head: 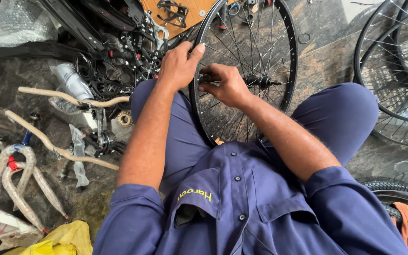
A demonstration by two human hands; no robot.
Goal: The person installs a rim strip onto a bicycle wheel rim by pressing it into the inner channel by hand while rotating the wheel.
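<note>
My left hand (178,66) grips the wheel (244,71) rim to steady it; my right hand (227,85) pinches a spoke (207,79) fitting.

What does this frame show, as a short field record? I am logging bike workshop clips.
Setting: dark stone floor, person seated in a blue work shirt
Left hand: grips the rim of the black spoked bicycle wheel
Right hand: inside the spokes, fingers closed on a small metal part, too small to identify
Hub: right of the right hand
Left side: paper-wrapped handlebars, black parts
Right side: more black wheels
</note>
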